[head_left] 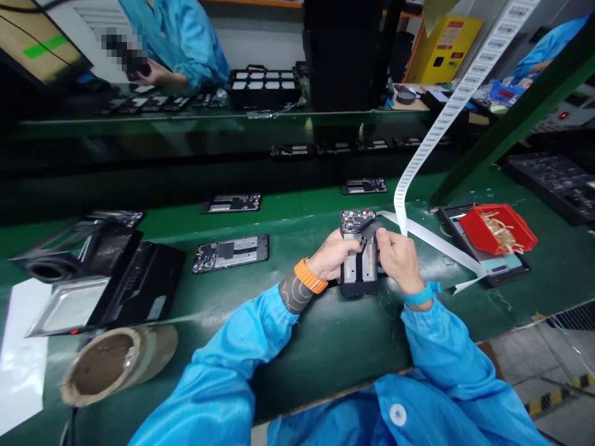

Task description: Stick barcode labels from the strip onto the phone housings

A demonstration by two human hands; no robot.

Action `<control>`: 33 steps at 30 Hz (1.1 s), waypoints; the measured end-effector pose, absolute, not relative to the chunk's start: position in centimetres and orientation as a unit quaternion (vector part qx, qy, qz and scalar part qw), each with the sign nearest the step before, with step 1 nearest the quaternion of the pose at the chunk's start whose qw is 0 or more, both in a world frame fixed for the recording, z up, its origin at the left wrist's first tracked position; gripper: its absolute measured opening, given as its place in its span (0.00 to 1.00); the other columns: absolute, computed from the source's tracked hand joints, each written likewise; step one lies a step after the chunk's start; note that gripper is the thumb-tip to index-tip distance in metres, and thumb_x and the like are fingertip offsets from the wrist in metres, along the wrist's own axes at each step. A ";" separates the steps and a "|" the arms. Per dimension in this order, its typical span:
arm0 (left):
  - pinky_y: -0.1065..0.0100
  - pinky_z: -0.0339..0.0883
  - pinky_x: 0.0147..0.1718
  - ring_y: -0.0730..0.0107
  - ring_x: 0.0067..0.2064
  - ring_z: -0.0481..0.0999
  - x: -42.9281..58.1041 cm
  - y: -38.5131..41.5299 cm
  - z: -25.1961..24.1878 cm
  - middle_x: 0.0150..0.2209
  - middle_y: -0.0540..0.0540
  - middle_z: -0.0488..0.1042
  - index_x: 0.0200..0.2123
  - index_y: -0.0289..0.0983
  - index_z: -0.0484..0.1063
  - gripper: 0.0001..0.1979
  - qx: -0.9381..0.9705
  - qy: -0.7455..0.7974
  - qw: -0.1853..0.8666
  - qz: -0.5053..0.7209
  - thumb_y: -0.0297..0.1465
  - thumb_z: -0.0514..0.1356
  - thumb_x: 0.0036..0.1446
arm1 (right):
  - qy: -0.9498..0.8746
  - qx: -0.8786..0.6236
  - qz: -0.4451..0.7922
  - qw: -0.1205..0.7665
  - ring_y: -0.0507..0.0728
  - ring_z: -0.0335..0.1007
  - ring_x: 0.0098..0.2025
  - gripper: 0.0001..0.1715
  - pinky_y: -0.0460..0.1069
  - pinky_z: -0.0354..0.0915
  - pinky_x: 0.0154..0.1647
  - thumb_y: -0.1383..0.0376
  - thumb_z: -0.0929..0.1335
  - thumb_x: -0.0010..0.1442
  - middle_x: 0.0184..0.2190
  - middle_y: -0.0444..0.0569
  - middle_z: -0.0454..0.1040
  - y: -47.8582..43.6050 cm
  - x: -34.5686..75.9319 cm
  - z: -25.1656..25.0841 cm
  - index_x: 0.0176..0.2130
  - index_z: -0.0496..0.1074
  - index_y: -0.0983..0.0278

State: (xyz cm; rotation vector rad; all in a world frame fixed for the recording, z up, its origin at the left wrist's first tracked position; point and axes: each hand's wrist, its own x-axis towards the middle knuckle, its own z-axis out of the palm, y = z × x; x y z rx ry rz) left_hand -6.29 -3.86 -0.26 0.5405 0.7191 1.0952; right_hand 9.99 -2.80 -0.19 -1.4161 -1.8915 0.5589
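Observation:
An opened smartphone (359, 286) with its circuit board and inner frame exposed is held upright above the green bench. My left hand (332, 253) grips it by the left edge, the thumb lying across its front. At its upper right side, the closed fingers of my right hand (395, 257) pinch a thin black film (370, 230) that stands up from the phone's inner face. A long white strip of barcode labels (421, 162) hangs down behind my right hand. Whether that hand touches the strip is hidden.
Other opened phones lie on the bench, one phone (231, 253) left of my hands. A red bin (498, 229) sits on a dark tray at right. A tape roll (118, 362) and a black device (144, 279) stand at left. A co-worker's sleeve (198, 43) shows beyond the shelf.

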 end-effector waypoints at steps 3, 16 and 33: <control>0.67 0.73 0.28 0.68 0.26 0.76 -6.2 -3.6 -0.4 0.28 0.44 0.77 0.33 0.32 0.74 0.10 0.240 0.318 0.768 0.502 0.32 0.69 0.51 | -0.730 -0.503 0.199 0.418 0.56 0.65 0.25 0.21 0.50 0.60 0.29 0.54 0.61 0.70 0.22 0.45 0.69 -3.2 10.2 -0.1 0.28 0.66 0.59; 0.69 0.71 0.32 0.69 0.30 0.76 -6.1 -4.1 0.4 0.30 0.46 0.77 0.40 0.31 0.77 0.27 0.301 0.341 0.729 0.511 0.48 0.72 0.49 | -0.836 -0.393 0.153 0.350 0.60 0.70 0.41 0.05 0.55 0.68 0.44 0.68 0.66 0.65 0.35 0.50 0.71 -2.7 10.1 0.0 0.37 0.71 0.61; 0.67 0.73 0.31 0.64 0.28 0.78 -6.4 -2.8 0.5 0.27 0.42 0.76 0.33 0.34 0.76 0.38 0.125 0.357 0.777 0.504 0.63 0.47 0.61 | -0.804 -0.393 0.212 0.394 0.56 0.71 0.31 0.05 0.51 0.67 0.35 0.68 0.64 0.63 0.30 0.47 0.74 -4.6 7.9 1.3 0.34 0.67 0.59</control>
